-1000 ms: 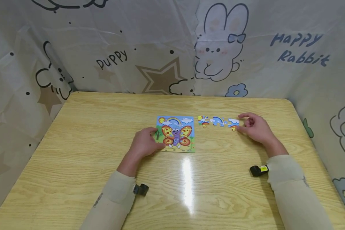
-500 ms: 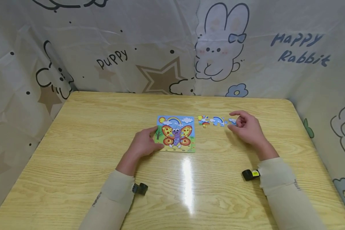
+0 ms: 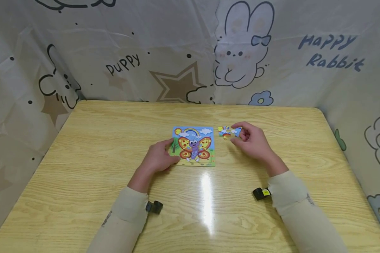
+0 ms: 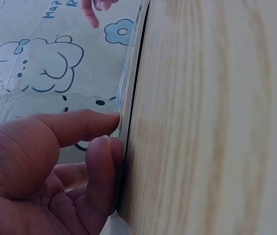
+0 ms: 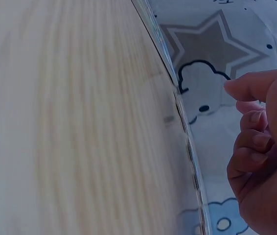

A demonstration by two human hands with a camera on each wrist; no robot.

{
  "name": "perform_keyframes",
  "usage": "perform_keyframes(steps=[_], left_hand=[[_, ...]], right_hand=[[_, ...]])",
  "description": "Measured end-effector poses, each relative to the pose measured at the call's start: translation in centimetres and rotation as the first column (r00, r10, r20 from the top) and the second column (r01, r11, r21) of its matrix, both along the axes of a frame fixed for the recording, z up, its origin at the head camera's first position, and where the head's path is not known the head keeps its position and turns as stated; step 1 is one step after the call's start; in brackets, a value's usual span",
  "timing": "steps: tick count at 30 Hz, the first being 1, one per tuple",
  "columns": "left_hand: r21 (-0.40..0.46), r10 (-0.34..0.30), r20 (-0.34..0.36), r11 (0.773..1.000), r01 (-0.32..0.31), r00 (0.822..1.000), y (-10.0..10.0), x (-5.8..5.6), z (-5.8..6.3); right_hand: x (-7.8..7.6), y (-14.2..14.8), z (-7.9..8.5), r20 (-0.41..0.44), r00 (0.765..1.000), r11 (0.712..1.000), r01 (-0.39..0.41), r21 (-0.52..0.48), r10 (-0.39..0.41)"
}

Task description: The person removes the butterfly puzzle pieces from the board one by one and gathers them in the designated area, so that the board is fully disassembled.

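A square butterfly jigsaw puzzle point(image 3: 194, 147) lies flat on the wooden table. At its left edge, my left hand point(image 3: 159, 156) grips with thumb and fingertips. The left wrist view shows the left thumb point(image 4: 92, 125) and curled fingers against the puzzle's thin edge. To the puzzle's right lie loose puzzle pieces: one with a sun and a mushroom point(image 3: 223, 131), and a blue rainbow piece point(image 3: 236, 131) partly hidden. My right hand point(image 3: 253, 142) hovers over that row, thumb and index finger spread apart, other fingers curled, nothing between them. It hides the right end of the row.
The light wooden table point(image 3: 98, 140) reaches back to a printed cloth point(image 3: 126, 42) with cartoon animals, which also hangs at both sides. A small black camera sits on each wrist. A bright light reflection crosses the tabletop in front of the puzzle.
My right hand has moved left along the row of pieces, from beside the rightmost one to over the rainbow piece. My left hand stays at the puzzle's left edge.
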State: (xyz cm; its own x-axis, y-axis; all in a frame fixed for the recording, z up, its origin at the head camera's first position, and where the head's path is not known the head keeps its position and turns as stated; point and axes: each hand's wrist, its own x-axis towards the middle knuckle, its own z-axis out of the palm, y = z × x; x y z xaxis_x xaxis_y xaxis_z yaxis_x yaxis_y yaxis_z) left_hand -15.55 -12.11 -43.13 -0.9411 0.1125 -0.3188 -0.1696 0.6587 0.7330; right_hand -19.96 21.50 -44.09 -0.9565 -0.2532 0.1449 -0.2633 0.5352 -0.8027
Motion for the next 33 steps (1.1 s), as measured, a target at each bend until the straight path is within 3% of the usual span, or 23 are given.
perform_keyframes(steps=[6,15,33], left_hand=[[0.055,0.022,0.043,0.998,-0.025,0.999,0.2,0.1,0.1],[0.042,0.007,0.052,0.999,-0.009,0.999,0.2,0.1,0.3],[0.060,0.035,0.087,0.997,-0.041,0.996,0.0,-0.1,0.3]], right_hand=[[-0.2,-1.9,-0.1,-0.030,0.997,0.998,-0.065,-0.009,0.064],[-0.6,-4.4,-0.2,-0.066,0.988,0.990,-0.140,-0.025,0.139],[-0.9,-10.0,-0.6,0.043,0.959,0.959,-0.278,-0.051,0.281]])
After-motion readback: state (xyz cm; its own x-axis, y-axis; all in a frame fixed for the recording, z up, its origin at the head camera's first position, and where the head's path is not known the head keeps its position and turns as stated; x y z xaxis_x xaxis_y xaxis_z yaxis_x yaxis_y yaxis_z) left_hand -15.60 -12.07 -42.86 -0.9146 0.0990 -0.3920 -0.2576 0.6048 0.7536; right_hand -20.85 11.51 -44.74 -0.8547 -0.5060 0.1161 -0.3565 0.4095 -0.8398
